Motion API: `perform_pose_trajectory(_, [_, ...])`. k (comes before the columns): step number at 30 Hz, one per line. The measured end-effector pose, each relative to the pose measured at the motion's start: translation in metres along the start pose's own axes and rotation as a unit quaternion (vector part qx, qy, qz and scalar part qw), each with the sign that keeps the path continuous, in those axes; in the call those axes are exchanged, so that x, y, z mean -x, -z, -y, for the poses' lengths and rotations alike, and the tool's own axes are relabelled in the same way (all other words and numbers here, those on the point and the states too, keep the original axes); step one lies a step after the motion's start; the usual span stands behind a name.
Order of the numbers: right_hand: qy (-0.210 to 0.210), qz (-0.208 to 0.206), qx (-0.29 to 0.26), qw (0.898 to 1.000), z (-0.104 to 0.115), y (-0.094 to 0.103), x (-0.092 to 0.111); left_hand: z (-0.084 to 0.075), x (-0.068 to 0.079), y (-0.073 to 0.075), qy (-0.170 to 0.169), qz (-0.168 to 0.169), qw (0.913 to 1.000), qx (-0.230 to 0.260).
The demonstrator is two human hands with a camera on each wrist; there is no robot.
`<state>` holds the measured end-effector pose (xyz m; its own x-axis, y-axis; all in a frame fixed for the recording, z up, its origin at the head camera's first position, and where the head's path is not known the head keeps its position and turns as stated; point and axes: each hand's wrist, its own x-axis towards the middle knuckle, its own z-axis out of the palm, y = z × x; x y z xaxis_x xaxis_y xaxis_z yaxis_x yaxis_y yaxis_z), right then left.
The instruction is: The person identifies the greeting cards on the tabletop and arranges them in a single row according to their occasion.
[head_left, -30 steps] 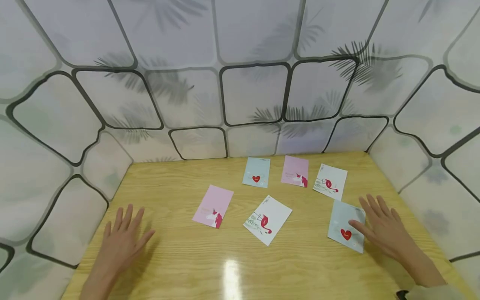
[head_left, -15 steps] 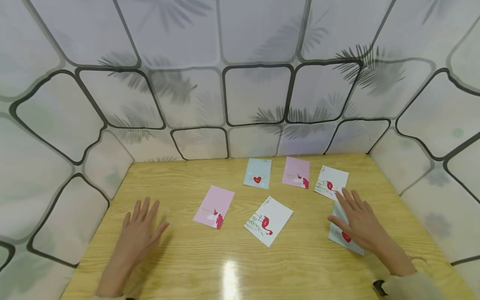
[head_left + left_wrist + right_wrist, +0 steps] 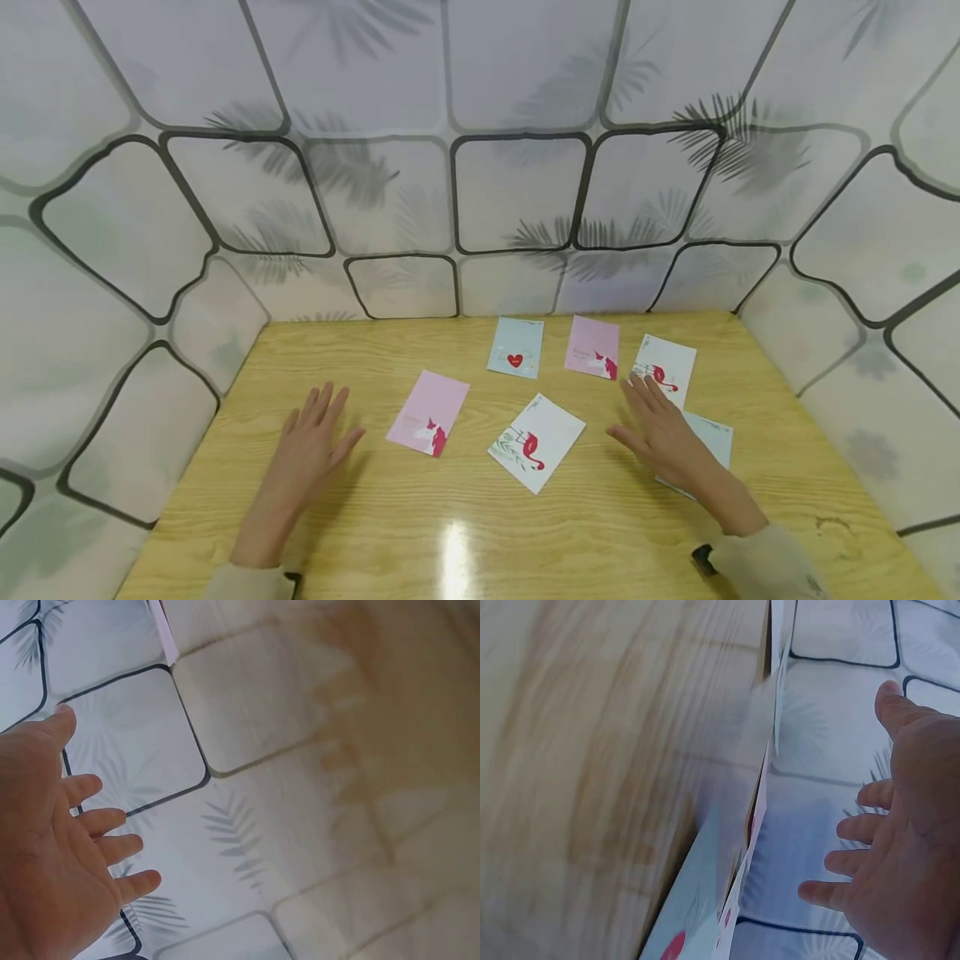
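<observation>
My left hand, fingers straight and spread, is held over the table left of a pink unicorn card. Its palm and fingers fill the left side of the left wrist view, holding nothing. My right hand, likewise spread and holding nothing, overlaps a light blue card and the lower edge of a white flamingo card in the head view. The blue card's red heart is hidden there but shows in the right wrist view. A second white flamingo card lies between the hands.
Along the back of the wooden table lie another light blue heart card and another pink unicorn card. Patterned panels enclose the table at the back and both sides.
Both hands have moved inward, the left to the right and the right to the left, with fingers still spread. The right hand has passed over the blue card. The cards lie where they were.
</observation>
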<state>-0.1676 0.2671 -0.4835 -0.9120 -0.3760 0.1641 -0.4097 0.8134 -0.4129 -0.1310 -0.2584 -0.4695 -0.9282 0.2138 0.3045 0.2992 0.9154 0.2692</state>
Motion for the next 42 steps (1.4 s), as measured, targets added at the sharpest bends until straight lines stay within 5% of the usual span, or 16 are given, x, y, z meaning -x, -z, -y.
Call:
perform_pose_trajectory(5, [-0.004,0.007,-0.014,1.0,0.016,-0.009,-0.011,-0.007,-0.009,-0.008,-0.011,-0.006,0.9998,0.014])
perform_pose_trajectory(14, [0.015,0.011,-0.036,0.999,0.044,-0.018,-0.03,-0.016,-0.024,-0.019,-0.055,-0.065,0.9945,0.062])
perform_pose_trajectory(42, [0.037,0.017,-0.099,0.994,0.111,-0.059,-0.105,-0.032,-0.087,-0.043,0.026,0.044,0.9895,0.135])
